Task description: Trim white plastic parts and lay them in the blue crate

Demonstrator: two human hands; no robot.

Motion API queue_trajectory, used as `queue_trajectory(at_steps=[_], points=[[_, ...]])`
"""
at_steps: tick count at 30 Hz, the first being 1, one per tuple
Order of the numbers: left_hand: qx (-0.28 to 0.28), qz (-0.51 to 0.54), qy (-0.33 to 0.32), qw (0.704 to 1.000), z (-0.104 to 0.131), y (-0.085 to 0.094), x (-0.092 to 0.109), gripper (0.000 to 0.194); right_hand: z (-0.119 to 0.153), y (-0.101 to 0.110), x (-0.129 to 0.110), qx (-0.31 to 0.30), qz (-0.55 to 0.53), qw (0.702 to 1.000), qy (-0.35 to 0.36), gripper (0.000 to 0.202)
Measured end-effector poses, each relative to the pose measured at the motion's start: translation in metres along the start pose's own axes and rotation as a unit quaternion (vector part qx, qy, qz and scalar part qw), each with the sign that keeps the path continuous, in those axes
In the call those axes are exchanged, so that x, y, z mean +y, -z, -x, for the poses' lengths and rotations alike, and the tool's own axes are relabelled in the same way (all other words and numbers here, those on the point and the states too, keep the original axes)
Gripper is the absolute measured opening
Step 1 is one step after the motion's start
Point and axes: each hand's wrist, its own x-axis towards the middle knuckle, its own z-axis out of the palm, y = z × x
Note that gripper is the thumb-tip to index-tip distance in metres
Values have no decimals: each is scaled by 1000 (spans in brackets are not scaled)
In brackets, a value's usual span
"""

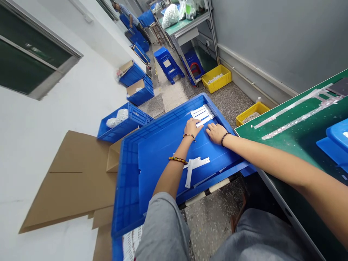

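A large blue plastic crate stands before me, with a flat blue sheet inside it. Near its far right corner, several narrow white strips lie side by side in a row. My left hand has its thumb and fingers closed on the end of the nearest white strip. Just right of it, my right hand lies low over the sheet, fingers slightly apart, close to that strip's other end. Loose white strips lie crossed nearer to me, partly behind my left forearm.
A green worktable borders the crate on the right. Flattened cardboard leans at left, near smaller blue crates. Yellow bins and a blue stool stand beyond. A person is in the far background.
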Motion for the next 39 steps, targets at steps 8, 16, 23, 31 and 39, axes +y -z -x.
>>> queue_trajectory(at_steps=[8,16,23,31,39], points=[[5,-44,-10,999,-44,10,16,31,0,7,0,-7,-7,1000,-4,28],[0,-69,36,997,-77,-9,17,22,-2,9,-1,-15,-9,1000,-11,25],[23,-47,19,998,-81,-7,8,21,-3,8,0,-17,-18,1000,-10,26],[-1,-15,-52,999,-60,-2,3,22,-3,5,1,-12,-29,999,-10,27],[-51,6,-125,991,-42,10,16,14,-3,2,0,-8,-26,1000,-13,28]])
